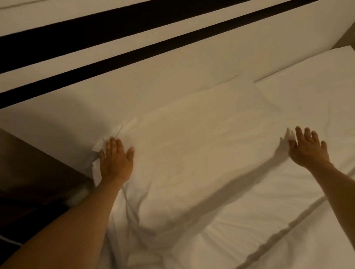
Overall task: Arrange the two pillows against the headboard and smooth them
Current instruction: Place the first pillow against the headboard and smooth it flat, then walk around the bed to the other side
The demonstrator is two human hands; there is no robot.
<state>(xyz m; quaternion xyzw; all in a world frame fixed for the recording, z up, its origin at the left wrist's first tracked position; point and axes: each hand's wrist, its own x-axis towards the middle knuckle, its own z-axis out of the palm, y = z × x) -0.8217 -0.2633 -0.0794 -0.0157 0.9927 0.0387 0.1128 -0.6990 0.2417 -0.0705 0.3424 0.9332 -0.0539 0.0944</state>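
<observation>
A white pillow (pixel 197 145) lies flat at the head of the bed, its far edge close to the pale headboard (pixel 170 73) with dark stripes. A second white pillow (pixel 317 91) lies to its right, also along the headboard, and the two touch at their corners. My left hand (pixel 115 159) rests flat on the near pillow's left end, fingers together and pointing at the headboard. My right hand (pixel 307 147) is open with fingers spread at that pillow's right end, where it meets the second pillow. Neither hand grips anything.
A dark wooden bedside table (pixel 25 173) stands left of the bed, close to my left forearm. A white duvet (pixel 248 233) with folds and a seam covers the bed in front of the pillows.
</observation>
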